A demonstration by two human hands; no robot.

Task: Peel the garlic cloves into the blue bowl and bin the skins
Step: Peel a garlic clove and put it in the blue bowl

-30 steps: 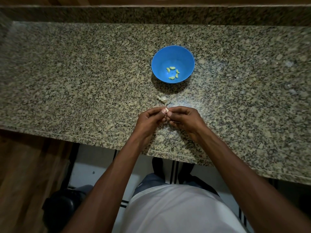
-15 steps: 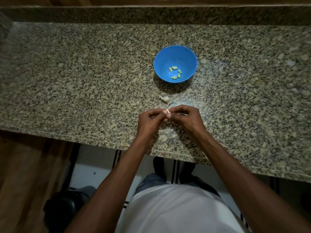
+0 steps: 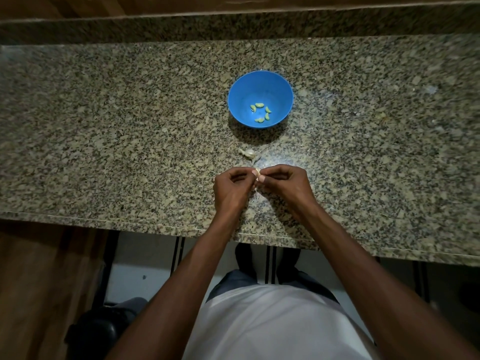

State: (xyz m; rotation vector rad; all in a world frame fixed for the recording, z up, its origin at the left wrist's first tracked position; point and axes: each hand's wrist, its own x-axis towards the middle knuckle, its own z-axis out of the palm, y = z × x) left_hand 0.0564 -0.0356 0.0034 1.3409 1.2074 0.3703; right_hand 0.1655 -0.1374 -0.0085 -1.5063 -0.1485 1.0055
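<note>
**Two-handed pinch on a garlic clove above the tabletop**

Nearest to me, my white shirt (image 3: 272,323) is filling the bottom of the view, and a dark bin (image 3: 98,331) is standing on the floor at lower left, below the tabletop's front edge. My two forearms are reaching forward over that edge and meeting near the middle of the speckled granite tabletop (image 3: 130,152).

My left hand (image 3: 230,189) is curling its fingers inward, thumb and forefinger tips pinching one side of a small pale garlic clove (image 3: 257,172). My right hand (image 3: 285,184) is doing the same from the other side, so both grips are pressing together on the one clove, which is sitting between my fingertips just above the stone. Most of the clove is hidden by my fingers; I cannot tell how much skin is on it.

Just beyond my fingertips, an unpeeled clove (image 3: 248,152) with a papery tail is lying on the tabletop, apart from my hands. A thin scrap of skin (image 3: 255,159) is lying touching it on the near side.

Farther on, the blue bowl (image 3: 260,84) is standing upright, near the loose clove but not touching it. Five peeled cloves (image 3: 260,113) are lying in a loose ring on its floor.

Farthest away, a raised granite ledge (image 3: 233,28) is running along the back.
</note>
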